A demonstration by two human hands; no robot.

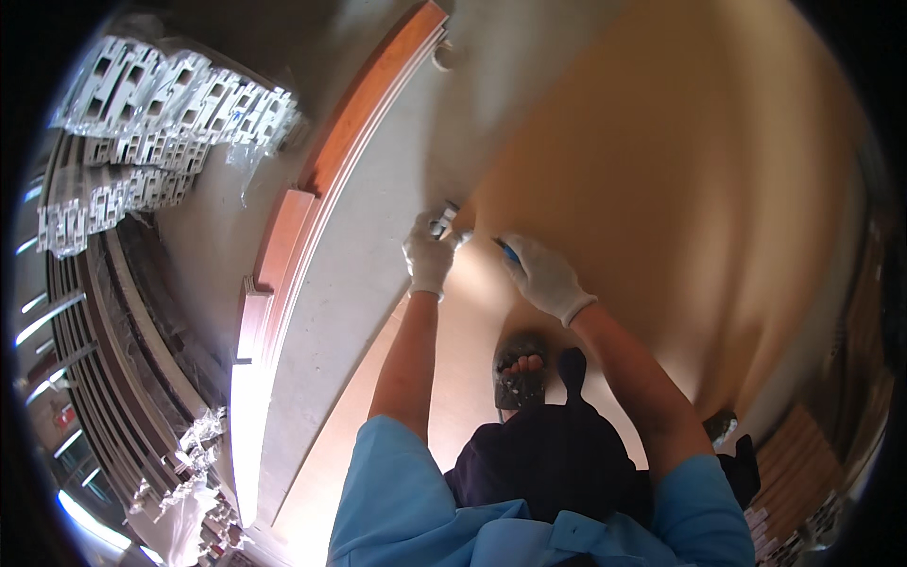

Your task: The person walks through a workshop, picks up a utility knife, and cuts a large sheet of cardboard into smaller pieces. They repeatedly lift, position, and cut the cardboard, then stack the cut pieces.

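Note:
My left hand [431,255], in a white work glove, is closed around a small silvery-grey metal object [444,220] whose kind I cannot make out. It is over the edge of a large tan sheet [605,151], where the grey floor begins. My right hand [548,276], gloved too, grips a slim blue tool [510,253] with a dark tip that points toward the left hand. The two hands are apart, and the tool's tip is over the sheet. Fingers of the right hand partly hide the tool.
Reddish-brown trim lengths [326,161] lie stacked on the floor [378,217] to the left. Beyond them are plastic-wrapped white hollow profiles [179,94] and a rack of long dark strips [94,331]. My sandalled foot [520,369] is on the sheet. Brown slatted pieces [798,463] lie at lower right.

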